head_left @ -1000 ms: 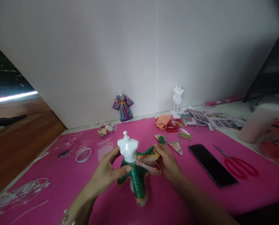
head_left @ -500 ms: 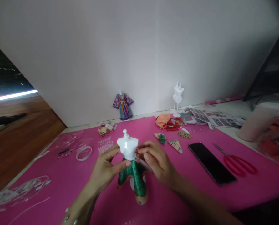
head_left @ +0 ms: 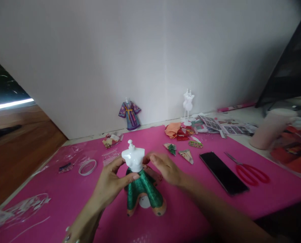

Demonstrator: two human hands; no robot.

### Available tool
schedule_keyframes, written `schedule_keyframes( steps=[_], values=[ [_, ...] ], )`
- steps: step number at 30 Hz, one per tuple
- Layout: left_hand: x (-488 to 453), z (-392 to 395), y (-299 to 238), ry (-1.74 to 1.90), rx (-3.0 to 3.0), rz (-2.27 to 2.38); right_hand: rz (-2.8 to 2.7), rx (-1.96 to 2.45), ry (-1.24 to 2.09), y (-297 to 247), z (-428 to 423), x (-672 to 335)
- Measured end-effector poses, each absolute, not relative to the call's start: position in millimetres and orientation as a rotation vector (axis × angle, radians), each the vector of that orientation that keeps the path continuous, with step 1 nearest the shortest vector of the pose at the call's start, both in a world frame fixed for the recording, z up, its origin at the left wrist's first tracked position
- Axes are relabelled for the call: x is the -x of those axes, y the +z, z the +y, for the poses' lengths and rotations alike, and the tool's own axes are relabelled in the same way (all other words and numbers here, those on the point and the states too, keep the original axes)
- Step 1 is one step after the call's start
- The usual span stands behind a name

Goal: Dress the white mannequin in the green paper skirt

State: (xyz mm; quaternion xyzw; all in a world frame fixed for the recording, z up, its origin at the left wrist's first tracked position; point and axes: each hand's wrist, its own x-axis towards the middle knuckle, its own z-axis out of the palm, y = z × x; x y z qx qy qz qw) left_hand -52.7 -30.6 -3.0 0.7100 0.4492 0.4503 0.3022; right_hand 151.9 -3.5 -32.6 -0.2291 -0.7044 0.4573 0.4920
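A small white dress-form mannequin (head_left: 134,158) stands at the front middle, dressed below the waist in a green skirt (head_left: 140,184) with tan hem ends. My left hand (head_left: 115,180) grips the mannequin at its waist, thumb in front over the skirt's top edge and fingers behind the torso. On the other side, my right hand (head_left: 165,168) has its fingers loosely stretched toward the mannequin's back, the thumb lifted; the fingertips are partly hidden. Below it, a pinkish patterned piece of cloth (head_left: 153,173) hangs at the skirt's right. The mannequin's round white base (head_left: 144,201) shows between the skirt panels.
A black phone (head_left: 223,173) and red-handled scissors (head_left: 251,172) lie at right. Fabric scraps (head_left: 186,156) lie behind. A tape roll (head_left: 87,167) sits at left. Against the wall are a purple-robed mannequin (head_left: 130,114) and bare white mannequins (head_left: 188,101). A pale cup (head_left: 269,130) stands far right.
The mannequin and skirt have turned, so the front panels now spread apart and the base shows between them. My right thumb has lifted away from the waist. The view has shifted slightly.
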Motion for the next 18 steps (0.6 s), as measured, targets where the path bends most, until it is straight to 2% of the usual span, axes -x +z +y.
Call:
schedule_keyframes(
  steps=[10, 18],
  values=[
    [56, -28, -8, 1.138, -1.896, 1.23, -1.575, 0.584, 1.201, -37, -5, -148],
    [52, -39, -6, 1.128, -1.9, 1.204, -1.302, 0.5, 0.963, -38, -37, -179]
  ],
)
